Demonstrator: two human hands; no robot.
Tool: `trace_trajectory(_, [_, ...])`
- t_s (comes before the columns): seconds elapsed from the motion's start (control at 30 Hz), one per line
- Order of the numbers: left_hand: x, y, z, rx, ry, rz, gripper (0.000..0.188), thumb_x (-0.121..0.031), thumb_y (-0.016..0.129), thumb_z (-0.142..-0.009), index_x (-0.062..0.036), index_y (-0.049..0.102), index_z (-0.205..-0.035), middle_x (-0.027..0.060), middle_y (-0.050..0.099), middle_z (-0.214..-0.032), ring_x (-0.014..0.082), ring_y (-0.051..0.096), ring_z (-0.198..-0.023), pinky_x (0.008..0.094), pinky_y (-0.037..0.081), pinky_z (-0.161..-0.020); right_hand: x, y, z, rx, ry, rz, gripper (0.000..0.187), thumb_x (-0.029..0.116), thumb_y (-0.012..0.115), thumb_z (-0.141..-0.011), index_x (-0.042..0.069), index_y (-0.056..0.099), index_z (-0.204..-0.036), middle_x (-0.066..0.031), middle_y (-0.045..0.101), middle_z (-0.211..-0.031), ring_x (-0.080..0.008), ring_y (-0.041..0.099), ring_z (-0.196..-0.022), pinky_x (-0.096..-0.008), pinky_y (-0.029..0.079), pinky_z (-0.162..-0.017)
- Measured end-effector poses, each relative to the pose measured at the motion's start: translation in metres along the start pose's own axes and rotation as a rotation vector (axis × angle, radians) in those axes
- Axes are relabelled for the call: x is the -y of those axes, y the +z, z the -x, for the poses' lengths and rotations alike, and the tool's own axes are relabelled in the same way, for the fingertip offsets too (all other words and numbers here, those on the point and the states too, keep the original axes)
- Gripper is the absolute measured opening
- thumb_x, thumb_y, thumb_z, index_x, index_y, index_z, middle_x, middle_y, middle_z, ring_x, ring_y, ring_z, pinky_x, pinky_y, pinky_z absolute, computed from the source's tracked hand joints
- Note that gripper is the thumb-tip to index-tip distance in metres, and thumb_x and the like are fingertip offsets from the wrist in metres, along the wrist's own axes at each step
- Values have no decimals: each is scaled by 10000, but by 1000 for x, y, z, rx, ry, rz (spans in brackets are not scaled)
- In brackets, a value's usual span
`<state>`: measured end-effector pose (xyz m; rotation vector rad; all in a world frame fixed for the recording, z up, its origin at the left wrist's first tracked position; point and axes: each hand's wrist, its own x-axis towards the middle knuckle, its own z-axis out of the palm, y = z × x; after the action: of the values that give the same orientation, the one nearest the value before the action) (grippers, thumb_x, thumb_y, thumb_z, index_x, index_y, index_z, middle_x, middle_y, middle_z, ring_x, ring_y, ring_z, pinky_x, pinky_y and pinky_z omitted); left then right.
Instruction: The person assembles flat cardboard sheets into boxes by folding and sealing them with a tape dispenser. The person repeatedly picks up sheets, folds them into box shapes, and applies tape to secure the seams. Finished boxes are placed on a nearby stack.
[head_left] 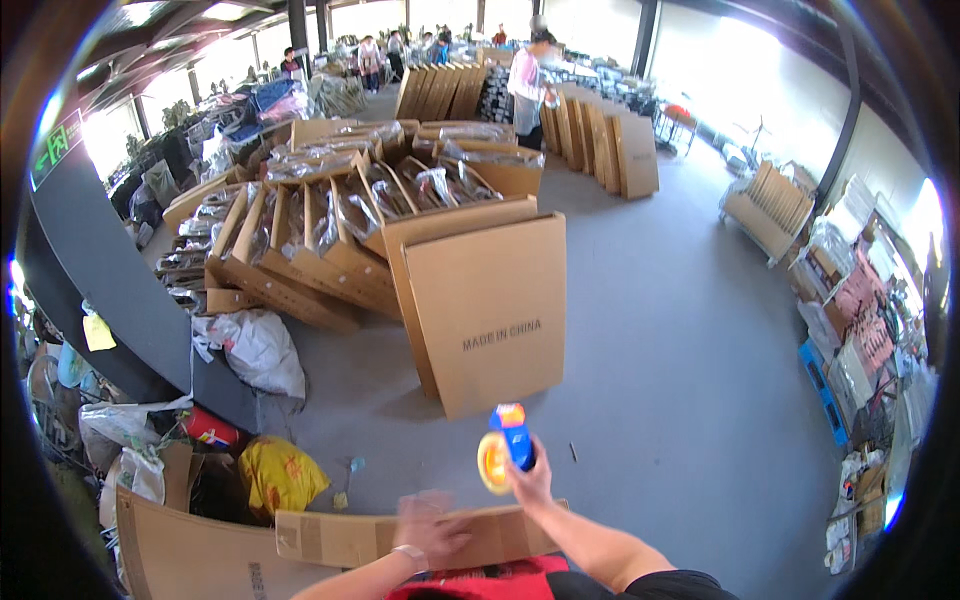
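1. Grey floor point(650, 330) is spread beyond the near carton point(330, 537); open-topped cartons point(310, 255) are ranked farther beyond, leftward.
2. Two standing cartons point(490, 285) are set beyond the near carton; if knocked, they could be toppled.
3. Over the near carton's top edge, the left hand point(433, 530) is held empty, fingers extended (blurred; contact cannot be told); the near carton could be tipped by uneven pressure.
4. Just beyond it, the tape dispenser point(515, 445) is gripped by the closed right hand point(531, 478); if that grip were loosened, it could be dropped.
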<state>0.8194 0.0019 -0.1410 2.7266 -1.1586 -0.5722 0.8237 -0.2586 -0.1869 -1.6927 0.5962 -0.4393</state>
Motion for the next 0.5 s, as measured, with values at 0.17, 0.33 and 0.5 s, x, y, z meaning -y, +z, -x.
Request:
trace_trajectory(0.17, [184,25,149,-157,-1200,134,822,-665,566,-942,-66,531,-1503,263,445,-1573,468,381,-1473,661,246,-1203,0,-17,39,154,-1,317,823,257,859,-788,13,489,-1482,-202,659,-1320,-278,663,-1207,-387,518,-1037])
trace_trajectory(0.33, [244,4,149,-349,-1116,1357,982,-756,547,-914,-4,457,-1539,293,653,-1341,435,616,-1278,575,439,-1125,-8,-55,46,53,165,325,839,281,859,-776,31,481,-1482,-211,690,-1248,-310,700,-1124,-405,544,-990])
trace_trajectory(0.5, [191,-14,123,433,-974,1909,946,-810,532,-887,-183,434,-1589,196,452,-1606,462,410,-1469,751,214,-1182,-35,-124,37,74,55,418,849,286,852,-768,40,471,-1486,-215,687,-1262,-356,697,-1135,-428,547,-993])
